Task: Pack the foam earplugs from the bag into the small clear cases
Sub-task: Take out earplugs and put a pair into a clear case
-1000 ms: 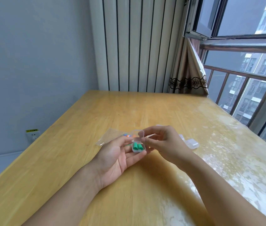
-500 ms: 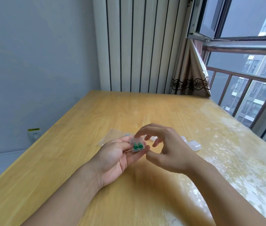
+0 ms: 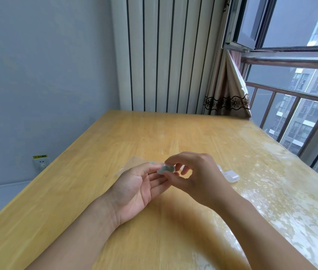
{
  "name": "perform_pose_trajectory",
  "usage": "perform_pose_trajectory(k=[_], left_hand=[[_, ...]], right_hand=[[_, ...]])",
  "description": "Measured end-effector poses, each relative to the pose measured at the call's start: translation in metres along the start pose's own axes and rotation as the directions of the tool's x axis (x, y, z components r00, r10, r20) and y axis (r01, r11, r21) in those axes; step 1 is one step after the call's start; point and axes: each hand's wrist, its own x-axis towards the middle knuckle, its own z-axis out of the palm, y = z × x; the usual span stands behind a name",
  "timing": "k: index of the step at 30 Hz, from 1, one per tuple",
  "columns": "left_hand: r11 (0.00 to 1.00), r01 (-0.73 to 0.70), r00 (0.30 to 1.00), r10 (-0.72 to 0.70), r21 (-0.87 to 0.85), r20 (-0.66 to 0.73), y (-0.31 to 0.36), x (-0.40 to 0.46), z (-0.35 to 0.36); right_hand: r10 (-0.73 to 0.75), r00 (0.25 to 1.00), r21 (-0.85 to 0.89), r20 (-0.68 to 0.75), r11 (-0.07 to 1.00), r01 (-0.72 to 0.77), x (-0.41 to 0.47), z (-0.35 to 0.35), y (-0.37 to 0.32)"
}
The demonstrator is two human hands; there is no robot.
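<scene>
A small clear case (image 3: 166,169) with green earplugs inside sits between both hands above the wooden table (image 3: 173,137). My left hand (image 3: 138,189) lies palm up, and its fingertips support the case from below. My right hand (image 3: 195,174) pinches the case with thumb and forefinger, the lid down over the earplugs. The clear bag (image 3: 132,163) lies flat on the table behind my left hand, mostly hidden, with a bit of blue showing in it. More clear cases (image 3: 231,175) lie on the table to the right of my right hand.
A window with a metal railing (image 3: 290,94) runs along the table's right side, and a curtain (image 3: 226,94) hangs at the far right corner. A radiator (image 3: 166,55) stands behind the far edge. The wall on the left has a socket (image 3: 41,164).
The case's lid, standing open a second ago, has come down over the green earplugs. My right hand's thumb and forefinger have closed on the case. The view has tilted up slightly.
</scene>
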Motion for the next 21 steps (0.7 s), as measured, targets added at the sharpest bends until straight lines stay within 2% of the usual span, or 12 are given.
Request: perform_pose_trajectory(k=[6, 12, 14, 15, 16, 17, 18, 19, 20, 21], left_hand=[[0.996, -0.046, 0.999, 0.047, 0.075, -0.009, -0.004, 0.001, 0.002], [0.997, -0.066, 0.997, 0.067, 0.033, -0.036, -0.007, 0.004, 0.0], [0.986, -0.142, 0.973, 0.156, 0.092, -0.171, -0.007, 0.009, -0.001], [0.958, -0.192, 0.93, 0.246, 0.212, -0.272, -0.008, 0.012, -0.005], [0.886, -0.229, 0.857, 0.38, 0.402, -0.348, -0.009, 0.015, -0.01], [0.747, -0.24, 0.766, 0.538, 0.621, -0.351, -0.01, 0.018, -0.017], [0.567, -0.227, 0.695, 0.664, 0.792, -0.276, -0.012, 0.02, -0.022], [0.398, -0.212, 0.663, 0.73, 0.892, -0.169, -0.014, 0.021, -0.025], [0.271, -0.2, 0.667, 0.742, 0.942, -0.072, -0.015, 0.02, -0.027], [0.2, -0.193, 0.694, 0.72, 0.961, -0.01, -0.017, 0.02, -0.027]], right_hand=[[-0.053, 0.999, -0.05, -0.005, 0.997, 0.053, 0.0, 0.003, 0.005], [-0.014, 0.999, 0.001, -0.04, 1.0, 0.014, 0.0, 0.004, 0.0], [0.071, 0.992, 0.081, -0.106, 0.995, -0.062, 0.002, 0.006, 0.004], [0.137, 0.979, 0.135, -0.15, 0.984, -0.117, 0.003, 0.006, 0.007], [0.202, 0.961, 0.167, -0.19, 0.971, -0.171, 0.005, 0.006, 0.011], [0.258, 0.941, 0.173, -0.218, 0.959, -0.223, 0.009, 0.006, 0.016], [0.302, 0.926, 0.154, -0.228, 0.95, -0.272, 0.014, 0.006, 0.021], [0.327, 0.92, 0.116, -0.216, 0.944, -0.308, 0.02, 0.006, 0.026], [0.333, 0.924, 0.064, -0.188, 0.943, -0.327, 0.028, 0.007, 0.03], [0.32, 0.934, -0.001, -0.157, 0.946, -0.324, 0.037, 0.01, 0.035]])
